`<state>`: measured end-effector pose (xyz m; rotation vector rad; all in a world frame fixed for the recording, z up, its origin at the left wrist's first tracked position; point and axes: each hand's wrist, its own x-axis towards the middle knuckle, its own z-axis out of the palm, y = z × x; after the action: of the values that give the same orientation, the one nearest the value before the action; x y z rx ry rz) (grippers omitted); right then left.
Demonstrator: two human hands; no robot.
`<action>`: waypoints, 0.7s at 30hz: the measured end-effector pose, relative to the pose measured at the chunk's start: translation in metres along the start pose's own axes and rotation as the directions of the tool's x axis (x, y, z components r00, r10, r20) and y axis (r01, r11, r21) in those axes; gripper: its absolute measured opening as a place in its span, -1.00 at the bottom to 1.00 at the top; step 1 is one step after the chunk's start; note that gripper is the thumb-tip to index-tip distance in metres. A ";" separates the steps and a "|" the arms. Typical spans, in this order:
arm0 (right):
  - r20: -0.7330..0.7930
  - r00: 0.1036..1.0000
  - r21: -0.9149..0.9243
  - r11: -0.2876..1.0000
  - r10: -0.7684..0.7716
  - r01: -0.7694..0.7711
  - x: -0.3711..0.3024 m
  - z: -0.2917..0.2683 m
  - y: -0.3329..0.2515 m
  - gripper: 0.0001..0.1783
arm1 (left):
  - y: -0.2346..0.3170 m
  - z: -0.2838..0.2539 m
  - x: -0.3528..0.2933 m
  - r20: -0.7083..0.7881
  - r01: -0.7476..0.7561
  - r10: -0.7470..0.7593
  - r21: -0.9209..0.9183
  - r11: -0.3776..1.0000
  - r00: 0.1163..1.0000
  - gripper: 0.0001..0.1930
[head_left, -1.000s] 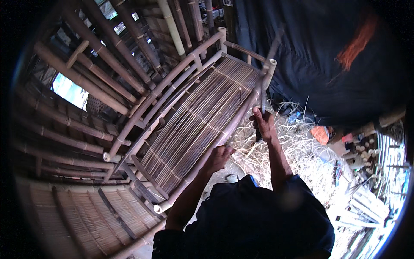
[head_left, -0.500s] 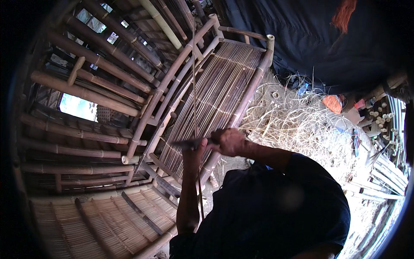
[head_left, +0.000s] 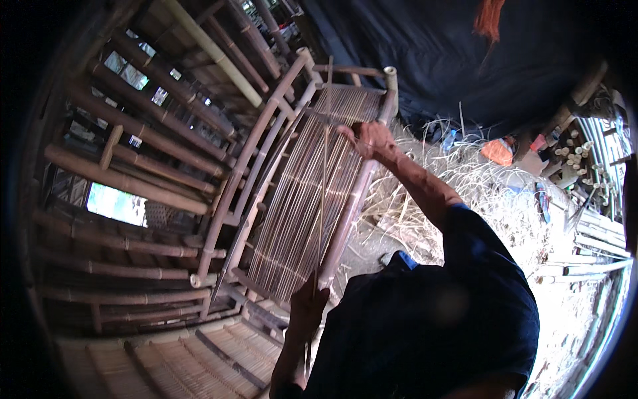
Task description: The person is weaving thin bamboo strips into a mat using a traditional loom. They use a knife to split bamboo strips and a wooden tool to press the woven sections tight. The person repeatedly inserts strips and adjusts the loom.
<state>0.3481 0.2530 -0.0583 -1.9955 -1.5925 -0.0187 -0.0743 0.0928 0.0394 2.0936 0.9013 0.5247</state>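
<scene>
A long thin bamboo strip (head_left: 326,179) runs nearly upright through the picture, over a slatted bamboo bench. My left hand (head_left: 309,306) is closed round its lower part, close to the bench's front rail, and the tail hangs down beside my forearm. Farther off, my right hand (head_left: 372,139) grips a knife (head_left: 323,118), its handle hidden in the fingers. The dark blade points left and crosses the strip near its far end; whether it touches the strip I cannot tell.
Beneath the strip stands the bamboo bench (head_left: 299,193) with round rails. Pale shavings (head_left: 432,199) lie heaped on the floor to the right. A dark sheet (head_left: 425,66) hangs behind. Another slatted bamboo seat (head_left: 173,359) is at lower left, and cut bamboo poles (head_left: 598,256) lie far right.
My right hand with the knife has moved away from me along the strip. My left hand has come down nearer my body, so the hands are now far apart. The view has shifted somewhat.
</scene>
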 end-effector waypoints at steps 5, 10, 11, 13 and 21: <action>0.121 0.985 -0.080 0.988 -0.121 0.131 -0.031 -0.070 -0.064 -0.17 | 0.000 -0.015 -0.006 0.122 0.212 -0.224 0.105 0.972 0.967 -0.46; -0.129 0.945 -0.099 0.952 -0.302 0.291 -0.048 -0.054 -0.083 -0.10 | -0.015 -0.014 -0.023 0.008 -0.019 0.019 0.005 1.000 1.000 -0.49; -0.141 0.936 -0.233 0.930 -0.322 0.285 -0.053 -0.048 -0.071 -0.15 | -0.006 -0.020 -0.029 0.094 0.137 -0.136 -0.005 0.991 0.986 -0.50; -0.255 0.922 -0.518 0.847 -0.291 0.124 -0.037 -0.031 -0.028 -0.20 | 0.010 -0.030 -0.032 0.213 0.332 -0.330 0.027 0.943 0.919 -0.52; 0.174 0.973 -0.102 0.985 0.155 -0.138 -0.016 -0.096 -0.042 -0.03 | -0.007 -0.031 -0.070 0.208 0.230 -0.233 0.038 0.972 0.950 -0.52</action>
<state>0.3380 0.2008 0.0338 -2.2352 -1.5734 0.1553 -0.1430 0.0592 0.0487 1.9770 1.0094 0.1696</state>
